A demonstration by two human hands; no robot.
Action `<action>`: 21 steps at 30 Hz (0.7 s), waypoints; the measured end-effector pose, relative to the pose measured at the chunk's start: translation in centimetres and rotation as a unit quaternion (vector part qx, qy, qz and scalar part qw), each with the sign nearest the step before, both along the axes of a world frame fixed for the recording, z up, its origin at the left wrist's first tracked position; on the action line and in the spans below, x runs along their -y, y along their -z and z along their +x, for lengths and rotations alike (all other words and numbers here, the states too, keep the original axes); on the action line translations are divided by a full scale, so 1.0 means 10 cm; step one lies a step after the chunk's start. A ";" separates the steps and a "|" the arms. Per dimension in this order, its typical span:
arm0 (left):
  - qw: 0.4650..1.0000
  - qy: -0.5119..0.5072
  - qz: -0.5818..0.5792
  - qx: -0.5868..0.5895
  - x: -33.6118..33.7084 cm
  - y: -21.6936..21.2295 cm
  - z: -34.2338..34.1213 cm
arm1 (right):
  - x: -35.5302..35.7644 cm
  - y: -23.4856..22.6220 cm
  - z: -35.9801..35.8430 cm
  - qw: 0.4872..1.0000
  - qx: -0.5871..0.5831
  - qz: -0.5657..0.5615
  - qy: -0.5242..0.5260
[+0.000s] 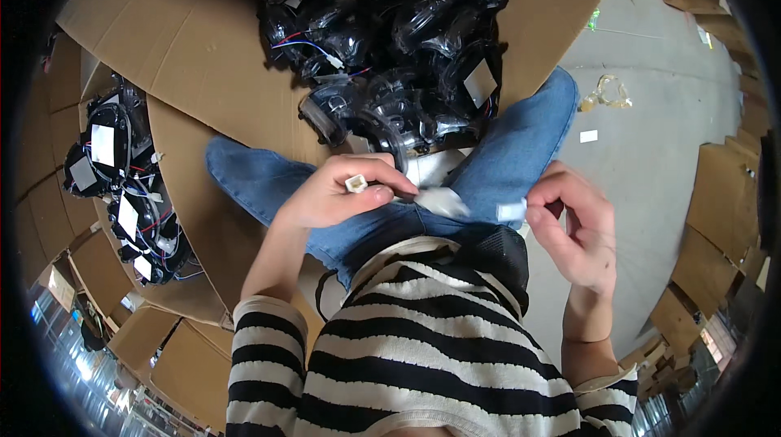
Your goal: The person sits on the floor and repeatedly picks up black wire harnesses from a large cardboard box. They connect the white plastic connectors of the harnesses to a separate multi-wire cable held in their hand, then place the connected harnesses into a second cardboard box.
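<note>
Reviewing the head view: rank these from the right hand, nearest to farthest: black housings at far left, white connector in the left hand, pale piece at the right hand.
1. Pale piece: at the right hand.
2. White connector: in the left hand.
3. Black housings: far left.

Interior of the room, with the pale grey floor point(651, 63) spreading to the right as I look on. On it lie a small white slip point(588, 136), a yellowish scrap point(612, 100) and a bit of green litter point(594, 20). Brown cardboard boxes point(716, 189) line the right edge; other boxes point(191, 364) crowd the lower left. Beyond these, bright light point(84, 368) glares, its source too blurred to tell.
</note>
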State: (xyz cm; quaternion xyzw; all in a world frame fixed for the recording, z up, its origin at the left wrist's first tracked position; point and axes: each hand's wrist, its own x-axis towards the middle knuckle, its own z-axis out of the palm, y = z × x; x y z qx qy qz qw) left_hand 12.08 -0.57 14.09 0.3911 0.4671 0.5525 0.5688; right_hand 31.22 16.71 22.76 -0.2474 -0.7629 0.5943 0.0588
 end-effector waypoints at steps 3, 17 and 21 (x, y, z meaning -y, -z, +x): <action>0.996 -0.036 -0.025 0.072 0.05 0.06 0.07 | 0.05 -0.01 0.01 1.000 -0.009 -0.002 -0.023; 0.975 -0.062 -0.172 0.125 0.05 -0.13 0.20 | 0.04 0.03 -0.08 0.993 -0.060 0.057 -0.087; 0.983 -0.022 -0.149 0.101 0.09 -0.09 0.17 | 0.07 0.04 -0.11 0.989 -0.072 0.082 -0.104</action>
